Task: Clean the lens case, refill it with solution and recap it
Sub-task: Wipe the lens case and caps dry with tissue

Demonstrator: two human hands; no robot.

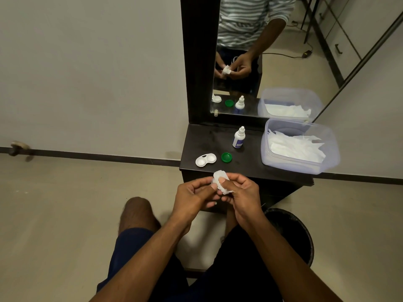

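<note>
Lens case, white plastic, twin-well [205,160]: uncapped on dark table [209,138], wells exposed.
Both hands [192,194] [245,192] pinch crumpled white tissue [220,182], probably wiping a cap; green cap [226,157] lies beside the case.

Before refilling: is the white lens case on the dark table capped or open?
Open: both wells of the white lens case show, and one green cap lies beside it.
</note>
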